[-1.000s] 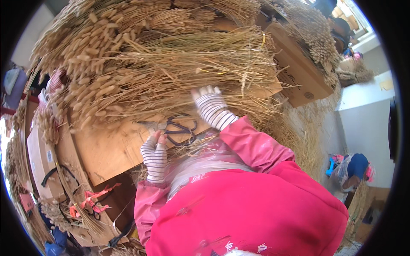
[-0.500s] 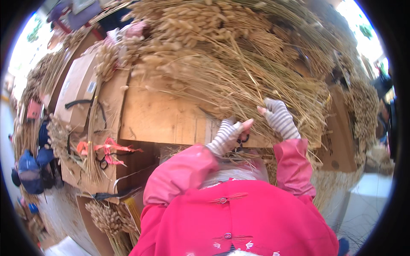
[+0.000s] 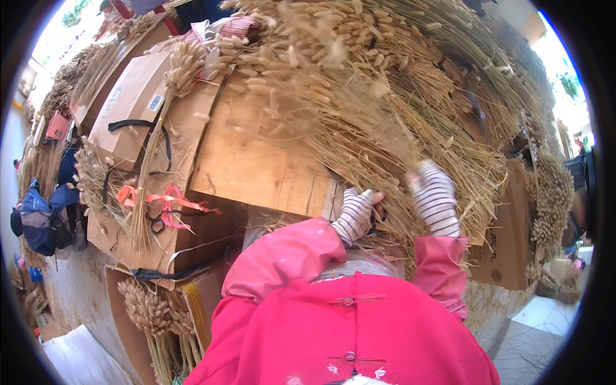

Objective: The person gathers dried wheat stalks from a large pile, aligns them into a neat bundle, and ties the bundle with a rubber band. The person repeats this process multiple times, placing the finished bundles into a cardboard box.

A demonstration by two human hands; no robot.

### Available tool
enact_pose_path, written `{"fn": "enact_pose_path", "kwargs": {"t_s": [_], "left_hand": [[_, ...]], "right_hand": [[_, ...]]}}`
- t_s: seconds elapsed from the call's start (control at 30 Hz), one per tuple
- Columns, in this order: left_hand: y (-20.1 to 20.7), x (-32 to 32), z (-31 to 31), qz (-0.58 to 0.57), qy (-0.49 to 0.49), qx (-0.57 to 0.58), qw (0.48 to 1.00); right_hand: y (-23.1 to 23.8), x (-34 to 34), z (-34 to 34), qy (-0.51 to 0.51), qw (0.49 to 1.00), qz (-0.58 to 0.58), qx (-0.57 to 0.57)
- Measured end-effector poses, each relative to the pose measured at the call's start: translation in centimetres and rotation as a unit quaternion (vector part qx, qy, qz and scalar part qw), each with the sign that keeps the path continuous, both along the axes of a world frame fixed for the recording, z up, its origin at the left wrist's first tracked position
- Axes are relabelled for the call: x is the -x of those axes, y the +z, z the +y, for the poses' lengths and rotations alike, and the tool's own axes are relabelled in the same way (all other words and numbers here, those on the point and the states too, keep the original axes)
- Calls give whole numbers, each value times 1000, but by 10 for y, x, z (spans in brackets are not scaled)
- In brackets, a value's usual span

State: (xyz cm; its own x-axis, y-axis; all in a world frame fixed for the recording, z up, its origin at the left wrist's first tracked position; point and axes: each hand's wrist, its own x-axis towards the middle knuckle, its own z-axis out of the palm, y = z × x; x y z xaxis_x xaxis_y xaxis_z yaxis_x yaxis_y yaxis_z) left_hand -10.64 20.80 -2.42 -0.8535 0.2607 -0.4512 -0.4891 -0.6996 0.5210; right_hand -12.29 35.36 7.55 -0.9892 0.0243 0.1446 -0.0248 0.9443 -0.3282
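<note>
My left hand (image 3: 357,210), in a striped fingerless glove, is closed at the table's front edge. A small dark thing, perhaps a scissor handle, shows beside its fingers; what it grips is hidden. My right hand (image 3: 434,199), gloved alike and smeared by motion, pinches a few stems of dried bunny-tail grass (image 3: 393,119). Those stems run up and left, with blurred heads. Beneath and beyond both hands lies a large heap of dried bunny-tail grass (image 3: 449,147), its fluffy heads to the upper left and cut ends to the right.
A wooden board (image 3: 256,160) forms the worktop. On the left, a cardboard box (image 3: 131,90) carries a separate grass bunch (image 3: 154,135) and pink-red ribbon (image 3: 170,205). An open carton (image 3: 122,321) with more bunches stands lower left. Another carton (image 3: 504,237) is at right.
The view has shifted, moving the scene. My right hand has moved with the stems, which now blur. My left hand's fingers have curled in more, staying by the board's edge.
</note>
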Motion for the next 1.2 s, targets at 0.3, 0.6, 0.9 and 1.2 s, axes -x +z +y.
{"fn": "enact_pose_path", "kwargs": {"t_s": [0.3, 0.6, 0.9, 1.2], "left_hand": [[-8, -3, -7, -30, -61, 8, 998], [-2, -5, -10, 36, -97, -19, 994], [-15, -8, -13, 21, -121, 7, 992], [-13, -9, -19, 25, -102, 29, 994]], "right_hand": [[-51, -16, 1, 114, 983, -139, 35], [4, -4, 20, -111, 971, 181, -114], [-17, 0, 29, -66, 984, 145, -75], [18, -14, 19, 39, 966, 239, 93]]}}
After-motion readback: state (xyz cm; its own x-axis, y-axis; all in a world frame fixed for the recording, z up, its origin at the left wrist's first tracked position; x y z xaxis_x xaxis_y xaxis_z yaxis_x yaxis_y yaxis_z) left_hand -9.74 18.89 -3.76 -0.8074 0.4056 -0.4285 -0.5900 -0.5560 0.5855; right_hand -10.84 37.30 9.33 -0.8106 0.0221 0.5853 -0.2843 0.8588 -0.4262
